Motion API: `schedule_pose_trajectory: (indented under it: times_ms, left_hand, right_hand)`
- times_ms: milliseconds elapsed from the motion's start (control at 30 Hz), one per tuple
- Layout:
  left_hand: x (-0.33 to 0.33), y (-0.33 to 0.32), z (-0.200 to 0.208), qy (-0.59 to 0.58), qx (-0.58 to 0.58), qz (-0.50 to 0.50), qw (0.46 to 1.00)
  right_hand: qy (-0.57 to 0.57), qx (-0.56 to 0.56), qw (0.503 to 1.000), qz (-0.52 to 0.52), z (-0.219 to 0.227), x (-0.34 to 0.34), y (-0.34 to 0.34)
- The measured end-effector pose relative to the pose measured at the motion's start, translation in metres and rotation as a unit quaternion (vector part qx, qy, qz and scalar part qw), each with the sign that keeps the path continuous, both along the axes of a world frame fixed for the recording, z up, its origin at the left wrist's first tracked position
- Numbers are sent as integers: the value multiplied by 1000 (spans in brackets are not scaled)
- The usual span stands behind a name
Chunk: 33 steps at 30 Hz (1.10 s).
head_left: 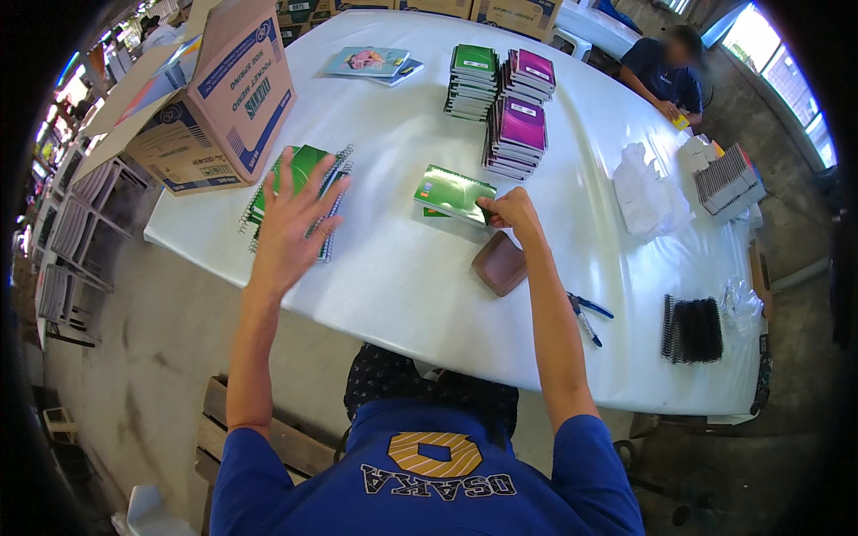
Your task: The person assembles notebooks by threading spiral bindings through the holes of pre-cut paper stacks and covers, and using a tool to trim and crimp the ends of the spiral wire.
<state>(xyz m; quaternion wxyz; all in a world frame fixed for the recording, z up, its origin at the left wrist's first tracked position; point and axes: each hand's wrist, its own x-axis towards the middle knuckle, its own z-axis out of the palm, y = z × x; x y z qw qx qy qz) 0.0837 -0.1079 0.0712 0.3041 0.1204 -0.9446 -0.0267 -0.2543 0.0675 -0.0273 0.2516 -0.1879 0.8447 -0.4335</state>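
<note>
My right hand point(511, 213) pinches the right end of a small green spiral notebook point(451, 189) above the white table. Beneath that one, part of another green notebook point(434, 213) shows on the tabletop. My left hand point(299, 210) has its fingers spread over a pile of green spiral notebooks point(308, 161) at the left; whether it touches them I cannot tell. Just below my right hand lies a brown, rounded-corner block or dish point(500, 264). Farther back stand a stack of green notebooks point(472, 82) and stacks of purple notebooks point(520, 127).
An open cardboard box point(219, 107) stands at the left edge, with thin booklets point(368, 62) behind. Pliers and a pen point(588, 314), black spiral coils point(693, 329), white plastic point(651, 192) and a notebook row point(728, 183) lie rightward. Another person point(666, 76) sits at far right.
</note>
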Motion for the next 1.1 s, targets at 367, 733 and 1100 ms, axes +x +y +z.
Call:
schedule_pose_trajectory:
  times_ms: [367, 733, 1100]
  left_hand:
    - [-76, 55, -50, 96, 281, -29, 954]
    - [-55, 120, -78, 5, 347, -151, 926]
    - [-97, 154, -65, -146, 28, -187, 971]
  right_hand:
    - [83, -185, 979, -21, 38, 46, 40]
    - [198, -225, 953, -33, -21, 177, 138]
    - [385, -133, 903, -138, 9, 43, 244]
